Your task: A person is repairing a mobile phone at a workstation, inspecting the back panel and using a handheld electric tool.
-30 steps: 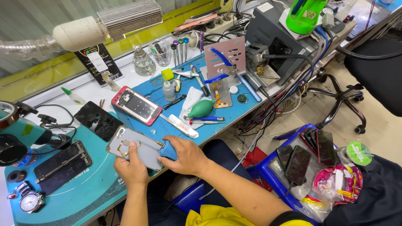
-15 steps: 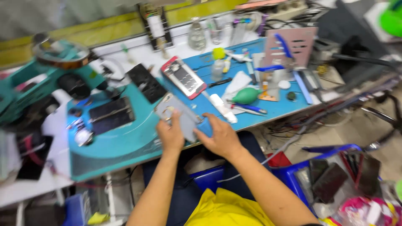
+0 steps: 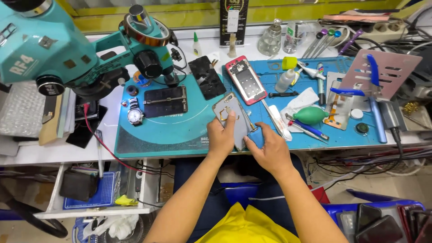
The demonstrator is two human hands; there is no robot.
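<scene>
Two hands on one grey phone back housing [image 3: 230,118], held tilted at front edge of teal work mat [image 3: 166,130]. Left hand [image 3: 221,137] fingers closed around housing's lower end, thumb pressed on back. Right hand [image 3: 269,150] fingers curled at housing's right edge; grip unclear. Red-framed phone [image 3: 246,81] lying just behind.

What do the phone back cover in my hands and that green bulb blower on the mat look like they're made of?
The phone back cover looks like metal with a matte silver-grey finish: thin, rigid, evenly dull, though painted plastic is possible. The left hand and right hand hold it. The green bulb blower looks like soft rubber, smooth with a slight sheen.
</scene>
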